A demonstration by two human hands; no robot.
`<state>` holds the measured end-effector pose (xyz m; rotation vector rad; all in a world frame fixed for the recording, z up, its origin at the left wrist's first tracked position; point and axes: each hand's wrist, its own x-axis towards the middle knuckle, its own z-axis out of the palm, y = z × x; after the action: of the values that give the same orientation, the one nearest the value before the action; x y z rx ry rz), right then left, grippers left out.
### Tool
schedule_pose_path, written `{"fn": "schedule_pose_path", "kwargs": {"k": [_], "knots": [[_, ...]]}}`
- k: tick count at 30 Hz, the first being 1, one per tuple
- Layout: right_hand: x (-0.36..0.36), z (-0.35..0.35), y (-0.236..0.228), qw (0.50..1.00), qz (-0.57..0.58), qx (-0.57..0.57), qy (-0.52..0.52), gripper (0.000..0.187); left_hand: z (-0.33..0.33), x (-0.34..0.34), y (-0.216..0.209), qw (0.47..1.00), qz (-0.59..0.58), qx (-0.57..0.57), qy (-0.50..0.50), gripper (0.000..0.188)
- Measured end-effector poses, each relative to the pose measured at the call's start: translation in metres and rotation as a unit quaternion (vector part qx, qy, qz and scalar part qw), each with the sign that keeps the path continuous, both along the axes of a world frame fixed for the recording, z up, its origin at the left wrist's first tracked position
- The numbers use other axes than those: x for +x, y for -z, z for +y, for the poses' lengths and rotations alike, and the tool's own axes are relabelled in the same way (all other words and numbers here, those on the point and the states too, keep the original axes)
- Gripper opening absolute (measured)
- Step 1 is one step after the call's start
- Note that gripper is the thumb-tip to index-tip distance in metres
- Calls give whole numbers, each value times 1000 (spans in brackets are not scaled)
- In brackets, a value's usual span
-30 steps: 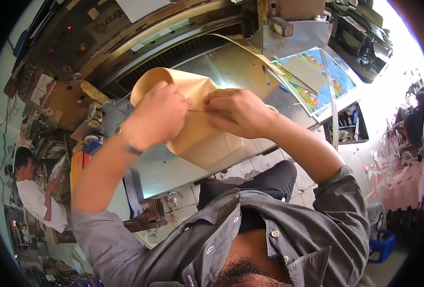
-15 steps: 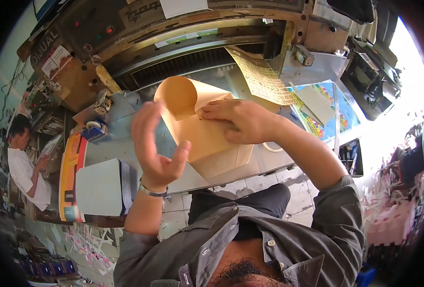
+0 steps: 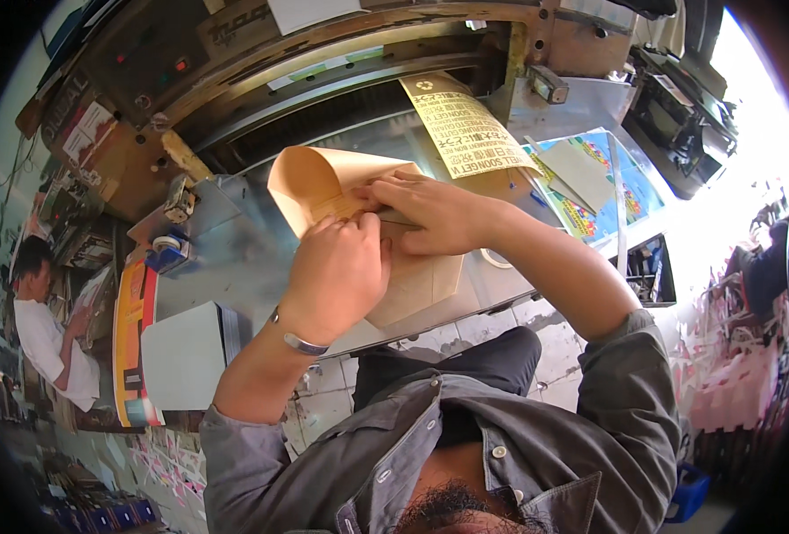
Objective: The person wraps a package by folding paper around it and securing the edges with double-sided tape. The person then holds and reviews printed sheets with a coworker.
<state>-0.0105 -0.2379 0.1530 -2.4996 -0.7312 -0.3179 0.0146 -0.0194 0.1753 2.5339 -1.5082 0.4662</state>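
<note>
A partly folded brown paper bag (image 3: 426, 283) lies on the metal worktable, its far end curled up and standing open. My right hand (image 3: 443, 214) bears on its folded edge from the right, fingers together over the paper and thumb held lower. From the left, my left hand (image 3: 337, 267) meets it with bent fingers pinched at the same fold, close to the right fingertips. The paper under both hands is hidden. A metal bracelet (image 3: 305, 344) circles my left wrist.
A printed yellow-brown sheet (image 3: 470, 129) lies behind my right hand. Colourful printed sheets (image 3: 599, 178) are at the right, beside a dark tool box (image 3: 652, 271). Leftward sit a tape dispenser (image 3: 168, 252) and a white stack (image 3: 184, 354). Another person (image 3: 52, 343) works at far left.
My left hand has come down from the raised left edge onto the fold beside my right hand. The curled end of the paper has flattened and narrowed somewhat. The view has shifted slightly.
</note>
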Motion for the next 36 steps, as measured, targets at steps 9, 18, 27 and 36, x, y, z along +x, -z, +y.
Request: {"fn": "schedule_pose_path", "kwargs": {"k": [9, 18, 27, 36], "knots": [[20, -5, 30, 997, -37, 38, -54, 45, -2, -14, -1, 999, 45, -1, -16, 37], [30, 2, 36, 980, -117, 116, -109, 51, 11, -19, 7, 999, -2, -14, -50, 38], [-1, 0, 4, 998, 17, 65, 3, 45, 8, -16, 0, 999, -31, -5, -26, 37], [-2, 4, -1, 997, 37, 62, 4, 47, 6, -2, -4, 999, -23, 38, -31, 15]]}}
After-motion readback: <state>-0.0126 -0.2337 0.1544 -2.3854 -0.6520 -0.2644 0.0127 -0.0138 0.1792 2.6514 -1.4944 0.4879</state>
